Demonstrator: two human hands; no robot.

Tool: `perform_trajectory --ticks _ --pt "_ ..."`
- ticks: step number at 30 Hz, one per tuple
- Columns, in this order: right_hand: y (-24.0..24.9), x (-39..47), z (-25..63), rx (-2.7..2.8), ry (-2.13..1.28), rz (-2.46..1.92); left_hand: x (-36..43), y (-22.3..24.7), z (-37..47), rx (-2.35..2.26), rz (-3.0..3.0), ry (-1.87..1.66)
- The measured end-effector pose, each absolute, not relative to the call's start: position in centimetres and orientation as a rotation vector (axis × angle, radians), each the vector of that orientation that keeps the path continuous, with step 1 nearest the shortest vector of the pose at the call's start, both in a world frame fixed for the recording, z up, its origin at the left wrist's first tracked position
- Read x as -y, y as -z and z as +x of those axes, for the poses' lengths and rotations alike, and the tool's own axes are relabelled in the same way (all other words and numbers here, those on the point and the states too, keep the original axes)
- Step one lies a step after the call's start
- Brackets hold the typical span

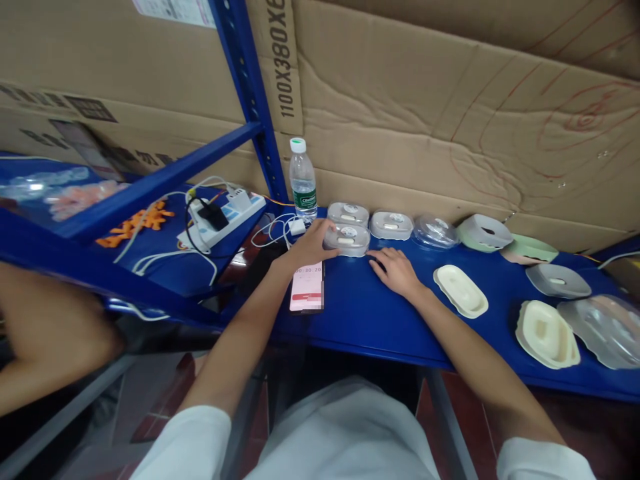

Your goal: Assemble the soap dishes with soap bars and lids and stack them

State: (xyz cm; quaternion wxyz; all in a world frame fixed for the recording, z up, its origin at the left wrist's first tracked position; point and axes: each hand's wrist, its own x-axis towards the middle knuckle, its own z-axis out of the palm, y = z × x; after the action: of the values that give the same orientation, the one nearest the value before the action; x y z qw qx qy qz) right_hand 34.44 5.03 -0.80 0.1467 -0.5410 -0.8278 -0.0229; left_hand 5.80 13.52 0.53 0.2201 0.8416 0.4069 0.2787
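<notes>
On the blue shelf, my left hand (311,245) has its thumb and fingers around the left end of a lidded soap box (349,240) with a clear cover and a round sticker. My right hand (395,268) lies with fingers extended on the shelf, its fingertips close to the box's right front corner. Directly behind stands a similar soap box (349,213), and another soap box (392,225) sits to the right. A clear lid (436,231) comes after it in the row. Below my left hand lies a phone (307,288) showing a timer.
A water bottle (303,183) and a white charger (297,227) stand behind my left hand. Cream trays (461,291), grey and green box parts (530,249) and clear lids (607,330) lie rightward. Left are a blue post (250,87), power strip (223,223) and another person's arm (50,340).
</notes>
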Motion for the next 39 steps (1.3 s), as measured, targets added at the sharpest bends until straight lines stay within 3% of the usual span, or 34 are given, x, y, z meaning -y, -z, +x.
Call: perform_trajectory --ticks 39 --pt "-0.9 -4.5 35.1 2.544 -0.068 -1.466 -13.9 0.2 5.3 -0.994 2.425 -0.783"
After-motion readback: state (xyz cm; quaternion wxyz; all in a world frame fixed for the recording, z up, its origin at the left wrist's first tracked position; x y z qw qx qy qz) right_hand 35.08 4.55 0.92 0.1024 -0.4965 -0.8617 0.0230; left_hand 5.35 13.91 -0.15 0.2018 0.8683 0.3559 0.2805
